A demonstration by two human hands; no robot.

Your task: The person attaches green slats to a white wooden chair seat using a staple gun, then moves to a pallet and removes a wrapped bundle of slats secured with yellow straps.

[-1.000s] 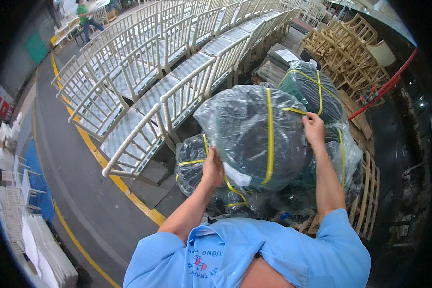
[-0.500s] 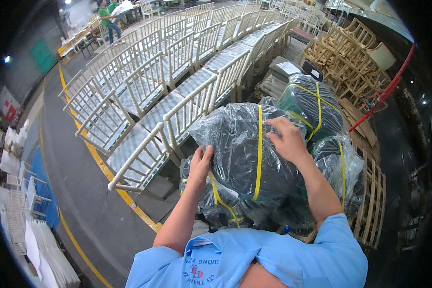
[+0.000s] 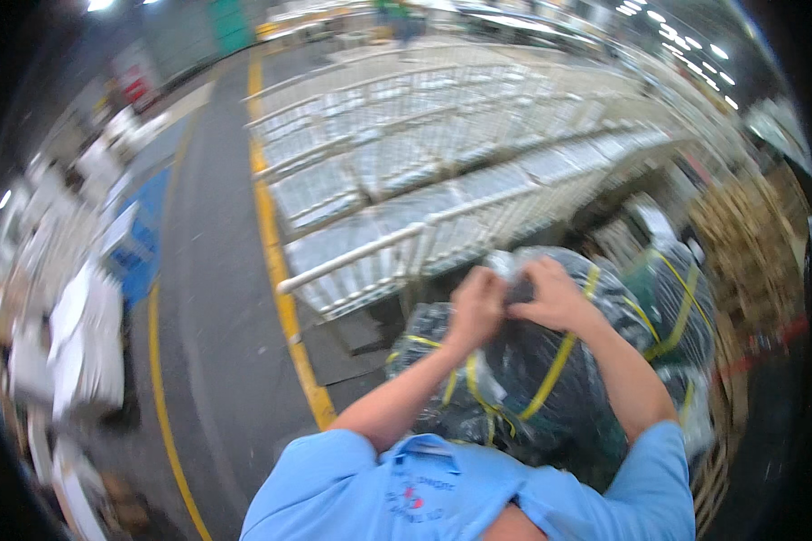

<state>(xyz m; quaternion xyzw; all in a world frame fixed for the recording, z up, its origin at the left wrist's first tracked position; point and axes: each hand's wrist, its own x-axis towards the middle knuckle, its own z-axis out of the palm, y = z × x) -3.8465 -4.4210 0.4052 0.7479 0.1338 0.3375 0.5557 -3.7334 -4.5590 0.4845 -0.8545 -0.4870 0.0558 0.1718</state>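
Observation:
A dark bundle (image 3: 532, 361) wrapped in clear plastic and tied with a yellow strap (image 3: 558, 371) lies in front of me. At its far upper edge, my left hand (image 3: 478, 309) and my right hand (image 3: 555, 298) are close together, fingers bent around a gathered bit of clear plastic wrap (image 3: 502, 263). Motion blurs the fingertips, and part of the plastic is hidden behind them. Another wrapped bundle (image 3: 668, 302) with crossed yellow straps sits beyond to the right, and more wrapped bundles lie below and beside the first.
Rows of cream slatted chairs (image 3: 406, 243) stand just beyond the bundles. A yellow floor line (image 3: 284, 307) borders a grey walkway (image 3: 216, 298) on the left. White stacked pieces (image 3: 86, 343) stand farther left. Piled wooden frames (image 3: 749, 239) are at the right.
My view has swung, shifting the scene rightward. My hands, apart on the bundle's two sides before, have come together at its far edge and closed on the plastic wrap.

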